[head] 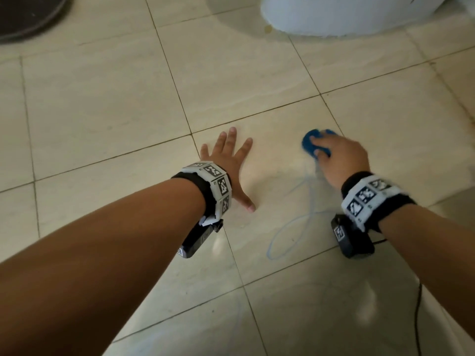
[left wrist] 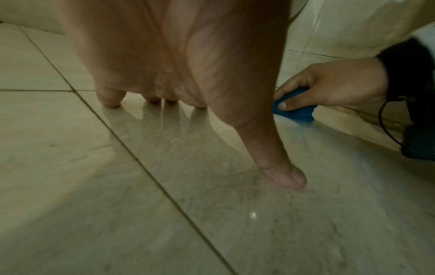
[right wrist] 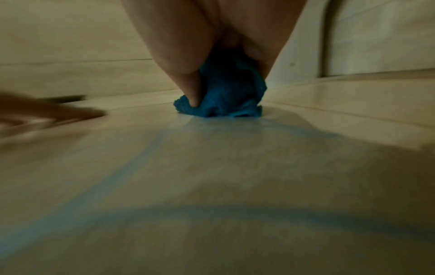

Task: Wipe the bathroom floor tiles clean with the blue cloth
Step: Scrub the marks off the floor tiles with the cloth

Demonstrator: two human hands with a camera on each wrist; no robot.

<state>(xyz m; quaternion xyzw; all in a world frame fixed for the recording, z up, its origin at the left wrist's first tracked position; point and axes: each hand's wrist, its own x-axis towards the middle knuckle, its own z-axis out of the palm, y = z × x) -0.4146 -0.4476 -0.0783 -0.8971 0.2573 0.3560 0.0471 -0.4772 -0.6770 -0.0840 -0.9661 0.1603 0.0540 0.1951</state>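
A bunched blue cloth (head: 309, 144) lies pressed on the beige floor tiles (head: 108, 119), gripped by my right hand (head: 336, 158) with fingers curled round it. The right wrist view shows the cloth (right wrist: 223, 100) squeezed between thumb and fingers, touching the floor. From the left wrist view the cloth (left wrist: 296, 109) sits under that hand (left wrist: 329, 89). Faint blue looping streaks (head: 290, 227) mark the tile behind the cloth. My left hand (head: 228, 160) rests flat on the tile, fingers spread and straight, left of the cloth; its fingertips (left wrist: 289, 178) touch the floor.
A white toilet base (head: 347, 14) stands at the top right. A dark round mat (head: 28, 16) lies at the top left. Brown grout lines (head: 180, 98) cross the tiles. A thin black cable (head: 419, 312) trails from the right wrist camera.
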